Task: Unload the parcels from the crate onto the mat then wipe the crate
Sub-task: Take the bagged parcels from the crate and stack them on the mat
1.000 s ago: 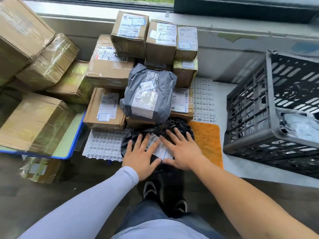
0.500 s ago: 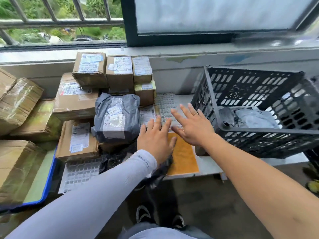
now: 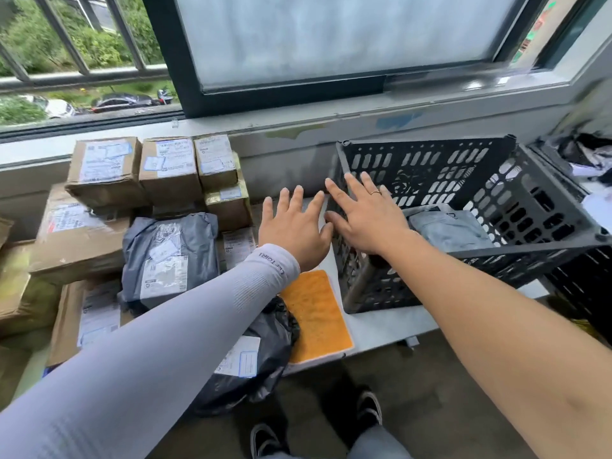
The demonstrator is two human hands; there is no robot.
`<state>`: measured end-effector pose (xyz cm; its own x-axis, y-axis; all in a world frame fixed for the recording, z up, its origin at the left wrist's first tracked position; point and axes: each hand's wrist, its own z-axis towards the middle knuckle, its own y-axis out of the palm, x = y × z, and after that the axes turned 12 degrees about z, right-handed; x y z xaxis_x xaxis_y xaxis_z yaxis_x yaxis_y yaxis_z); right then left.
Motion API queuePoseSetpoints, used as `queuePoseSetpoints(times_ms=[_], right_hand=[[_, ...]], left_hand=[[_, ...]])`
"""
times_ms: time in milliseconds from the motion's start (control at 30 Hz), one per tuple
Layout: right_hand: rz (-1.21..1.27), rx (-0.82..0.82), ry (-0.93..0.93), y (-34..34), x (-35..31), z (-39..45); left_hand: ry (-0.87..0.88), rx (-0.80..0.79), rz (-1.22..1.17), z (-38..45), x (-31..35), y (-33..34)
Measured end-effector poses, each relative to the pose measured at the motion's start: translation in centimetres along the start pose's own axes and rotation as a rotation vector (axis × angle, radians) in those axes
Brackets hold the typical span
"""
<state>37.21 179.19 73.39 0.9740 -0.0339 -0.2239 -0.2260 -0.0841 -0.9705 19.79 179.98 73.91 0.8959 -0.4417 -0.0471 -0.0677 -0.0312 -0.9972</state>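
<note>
One grey parcel (image 3: 447,228) is left in the crate (image 3: 430,167), lying right of both empty, flat-fingered hands, and is judged nearer the right hand (image 3: 364,217) than the left hand (image 3: 293,223).

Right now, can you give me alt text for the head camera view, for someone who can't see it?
Two open hands, the left hand and right hand, reach toward a black plastic crate that holds one grey parcel. Left of it, cardboard boxes and a grey mailer bag are stacked below a window, with an orange cloth lying near the crate.
</note>
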Motion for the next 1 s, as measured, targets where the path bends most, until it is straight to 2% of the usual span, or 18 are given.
queuePoseSetpoints(times_ms=[200,400,700,1000], right_hand=[[0.059,-0.025,-0.01,-1.7,7.5,2.2],[0.03,-0.183,-0.041,-2.2,16.8,3.3],[-0.028,-0.4,-0.067,-1.2,29.4,3.7],[-0.104,-0.638,-0.025,1.3,36.5,3.3]], left_hand=[[-0.033,0.028,-0.002,4.0,6.0,-1.1],[-0.057,-0.005,-0.019,8.6,14.2,-1.5],[-0.031,-0.292,-0.04,14.0,24.3,1.9],[0.129,-0.577,0.025,17.7,29.5,6.3]])
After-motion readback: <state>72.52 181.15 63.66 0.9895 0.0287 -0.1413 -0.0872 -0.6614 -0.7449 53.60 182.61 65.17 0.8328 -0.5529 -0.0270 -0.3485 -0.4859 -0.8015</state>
